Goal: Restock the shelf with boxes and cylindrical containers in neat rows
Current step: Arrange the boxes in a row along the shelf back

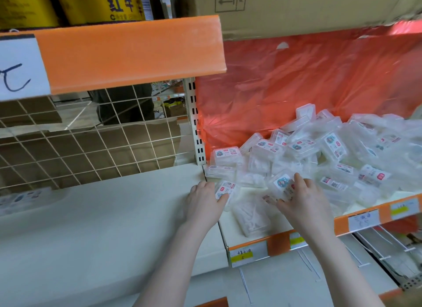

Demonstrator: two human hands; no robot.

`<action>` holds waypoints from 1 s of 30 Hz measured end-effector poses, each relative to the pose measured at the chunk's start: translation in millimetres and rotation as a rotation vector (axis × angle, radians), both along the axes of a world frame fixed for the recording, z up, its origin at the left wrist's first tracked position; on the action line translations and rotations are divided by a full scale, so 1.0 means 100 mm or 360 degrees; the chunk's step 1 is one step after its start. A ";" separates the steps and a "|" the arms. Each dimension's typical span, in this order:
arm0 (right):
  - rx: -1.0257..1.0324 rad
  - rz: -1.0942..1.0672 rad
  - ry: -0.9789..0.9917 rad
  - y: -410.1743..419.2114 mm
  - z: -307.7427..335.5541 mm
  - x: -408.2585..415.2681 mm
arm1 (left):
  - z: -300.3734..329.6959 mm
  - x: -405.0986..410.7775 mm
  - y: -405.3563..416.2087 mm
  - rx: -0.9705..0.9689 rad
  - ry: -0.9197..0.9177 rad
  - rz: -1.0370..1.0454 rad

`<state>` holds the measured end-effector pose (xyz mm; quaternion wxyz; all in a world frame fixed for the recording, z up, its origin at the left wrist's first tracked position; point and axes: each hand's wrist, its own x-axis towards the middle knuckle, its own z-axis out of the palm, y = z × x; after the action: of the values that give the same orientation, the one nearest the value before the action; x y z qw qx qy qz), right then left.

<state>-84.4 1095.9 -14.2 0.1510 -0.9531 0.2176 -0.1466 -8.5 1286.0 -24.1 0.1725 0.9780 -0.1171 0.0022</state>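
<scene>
I count my two hands, the left hand (pixel 204 200) and right hand (pixel 303 200), each on one clear plastic box, a heap of boxes (pixel 319 156) too jumbled to number, two yellow cartons (pixel 100 5) overhead, and four shelf labels (pixel 247 253).

A loose heap of small clear plastic boxes (pixel 319 151) lay tumbled across the right shelf (pixel 255 231), tilted every which way, labels showing teal and red. At the shelf's left end two boxes (pixel 225 164) sat stacked flat. One labelled box (pixel 225 190) was tipped at the near left edge; another (pixel 282 185) stood angled just beside it.
</scene>
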 end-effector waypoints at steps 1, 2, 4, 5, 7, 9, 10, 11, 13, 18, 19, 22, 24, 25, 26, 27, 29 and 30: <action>0.0016 -0.0022 0.0004 -0.02 0.00 -0.04 | 0.00 0.02 -0.05 0.0016 0.0036 -0.0009; 0.0025 -0.0044 0.0015 -0.03 0.01 -0.08 | -0.01 0.03 -0.10 0.0026 0.0065 -0.0011; 0.0031 -0.0069 0.0027 -0.07 0.02 -0.14 | -0.03 0.05 -0.18 0.0041 0.0114 0.0005; 0.0040 -0.0065 0.0017 -0.08 0.01 -0.15 | -0.04 0.07 -0.20 0.0050 0.0134 0.0024; 0.0061 -0.0076 0.0010 -0.13 -0.01 -0.18 | -0.08 0.09 -0.26 0.0064 0.0158 0.0064; 0.0048 -0.0098 -0.0009 -0.16 -0.04 -0.20 | -0.11 0.12 -0.29 0.0048 0.0167 0.0113; 0.0037 -0.0103 -0.0028 -0.17 -0.05 -0.20 | -0.12 0.14 -0.29 0.0037 0.0170 0.0136; 0.0034 -0.0108 -0.0041 -0.18 -0.05 -0.20 | -0.13 0.17 -0.30 0.0028 0.0176 0.0154; 0.0032 -0.0114 -0.0047 -0.20 -0.05 -0.20 | -0.14 0.22 -0.31 0.0019 0.0194 0.0193; 0.0007 -0.0068 -0.0071 -0.22 -0.06 -0.16 | -0.10 0.32 -0.32 -0.0010 0.0291 0.0216; 0.0007 -0.0051 -0.0079 -0.23 -0.06 -0.16 | -0.08 0.33 -0.32 0.0021 0.0293 0.0208; 0.0009 -0.0008 -0.0105 -0.24 -0.06 -0.15 | 0.00 0.34 -0.27 0.0166 0.0252 0.0206; 0.0006 0.0011 -0.0119 -0.25 -0.06 -0.15 | 0.04 0.32 -0.21 0.0213 0.0213 0.0213; 0.0009 0.0026 -0.0124 -0.25 -0.05 -0.15 | 0.05 0.30 -0.16 0.0225 0.0198 0.0219; 0.0010 0.0051 -0.0130 -0.24 -0.04 -0.14 | 0.06 0.28 -0.11 0.0236 0.0187 0.0232; 0.0007 0.0077 -0.0129 -0.24 -0.03 -0.14 | 0.07 0.25 -0.06 0.0245 0.0174 0.0246; 0.0013 0.0124 -0.0114 -0.21 0.01 -0.12 | 0.08 0.17 0.04 0.0253 0.0156 0.0288; 0.0022 0.0141 -0.0121 -0.20 0.02 -0.12 | 0.09 0.14 0.09 0.0254 0.0149 0.0306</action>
<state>-96.1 1076.0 -12.0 0.1722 -0.9545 0.1702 -0.1743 5.3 1294.9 -15.3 0.0985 0.9944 -0.0144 -0.0363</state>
